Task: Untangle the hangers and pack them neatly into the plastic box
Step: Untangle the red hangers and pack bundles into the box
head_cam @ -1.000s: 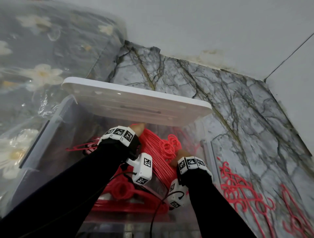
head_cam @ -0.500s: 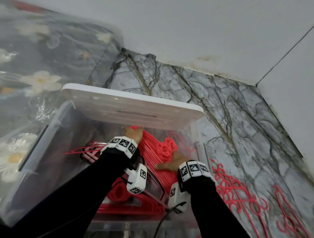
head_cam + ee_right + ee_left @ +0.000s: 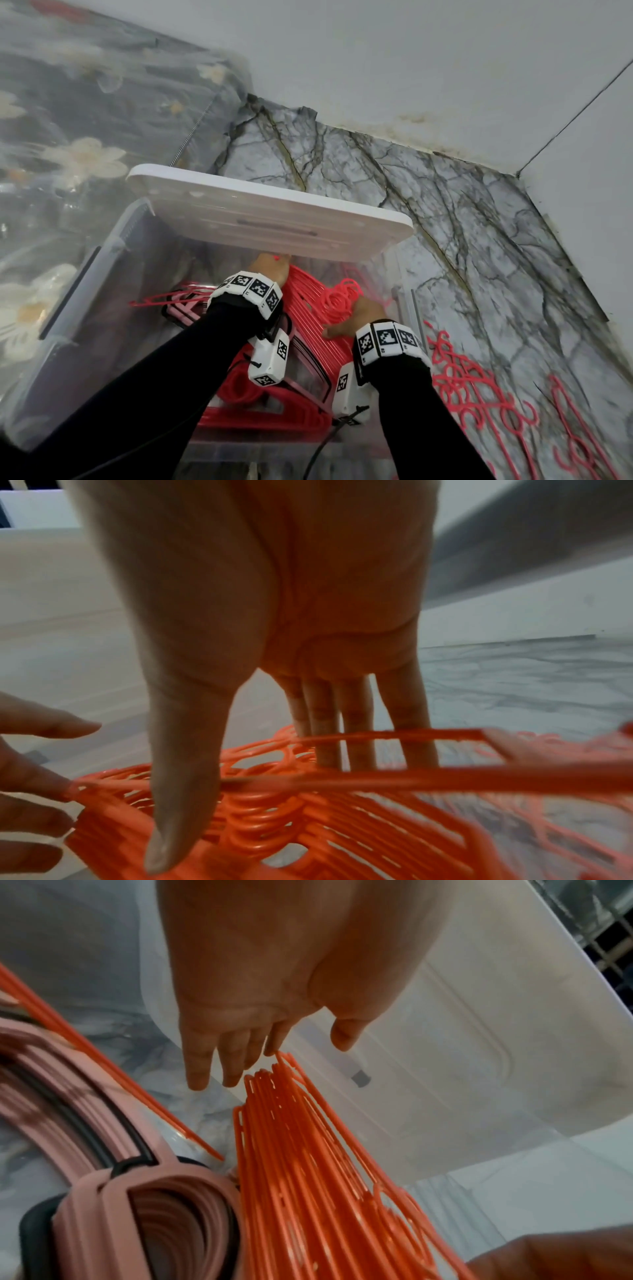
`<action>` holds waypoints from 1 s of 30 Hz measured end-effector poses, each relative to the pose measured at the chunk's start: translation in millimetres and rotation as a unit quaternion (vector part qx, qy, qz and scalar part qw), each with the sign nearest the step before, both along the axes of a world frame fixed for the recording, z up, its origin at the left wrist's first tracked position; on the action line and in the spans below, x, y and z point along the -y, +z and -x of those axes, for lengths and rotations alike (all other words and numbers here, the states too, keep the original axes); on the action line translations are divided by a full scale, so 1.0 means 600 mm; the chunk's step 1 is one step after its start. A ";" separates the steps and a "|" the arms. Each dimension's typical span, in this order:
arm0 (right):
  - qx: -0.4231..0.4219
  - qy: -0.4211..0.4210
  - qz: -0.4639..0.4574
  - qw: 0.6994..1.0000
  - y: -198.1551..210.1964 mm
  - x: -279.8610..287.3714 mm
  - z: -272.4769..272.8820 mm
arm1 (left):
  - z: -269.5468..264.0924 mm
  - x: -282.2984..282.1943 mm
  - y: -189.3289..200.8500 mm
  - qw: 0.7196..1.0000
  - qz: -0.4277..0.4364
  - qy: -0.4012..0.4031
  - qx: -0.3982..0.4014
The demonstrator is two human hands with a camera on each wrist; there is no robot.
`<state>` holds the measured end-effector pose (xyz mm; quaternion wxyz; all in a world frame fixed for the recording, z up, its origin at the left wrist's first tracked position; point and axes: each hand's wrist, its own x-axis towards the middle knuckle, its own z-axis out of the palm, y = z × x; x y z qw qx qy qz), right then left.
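A clear plastic box (image 3: 85,301) stands on the floor with a stack of thin red hangers (image 3: 308,298) lying inside it. My left hand (image 3: 269,270) reaches to the stack's far end under the lid. In the left wrist view its straight fingertips (image 3: 274,1053) touch the ends of the red hangers (image 3: 308,1164). My right hand (image 3: 366,313) lies flat on the stack beside the cluster of hooks (image 3: 339,298). The right wrist view shows its straight fingers (image 3: 356,723) pressing on the red hangers (image 3: 274,818), thumb spread out. Neither hand grips anything.
The white lid (image 3: 274,216) leans over the box's far side, above my left hand. Pink and black hangers (image 3: 113,1185) sit at the box's left. More red hangers (image 3: 479,387) lie loose on the marble floor to the right. A floral plastic bag (image 3: 78,137) lies at the left.
The right hand has flattened onto the stack beside the hooks, thumb spread to the left. The left hand stays at the stack's far end. The view has shifted slightly.
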<state>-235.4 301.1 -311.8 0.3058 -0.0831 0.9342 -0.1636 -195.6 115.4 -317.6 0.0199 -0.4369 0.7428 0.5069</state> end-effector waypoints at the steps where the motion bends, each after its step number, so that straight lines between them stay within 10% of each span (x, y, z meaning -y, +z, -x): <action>1: 0.005 0.004 -0.008 1.000 0.002 -0.001 -0.002 | -0.001 0.000 -0.001 1.000 0.022 -0.002 0.006; 21: -0.003 0.009 -0.033 0.999 0.040 -0.014 -0.024 | -0.022 0.043 -0.008 0.997 0.063 0.033 -0.035; 30: 0.011 -0.001 -0.033 0.999 0.035 -0.003 -0.024 | -0.038 0.049 -0.042 0.990 -0.134 -0.015 -0.039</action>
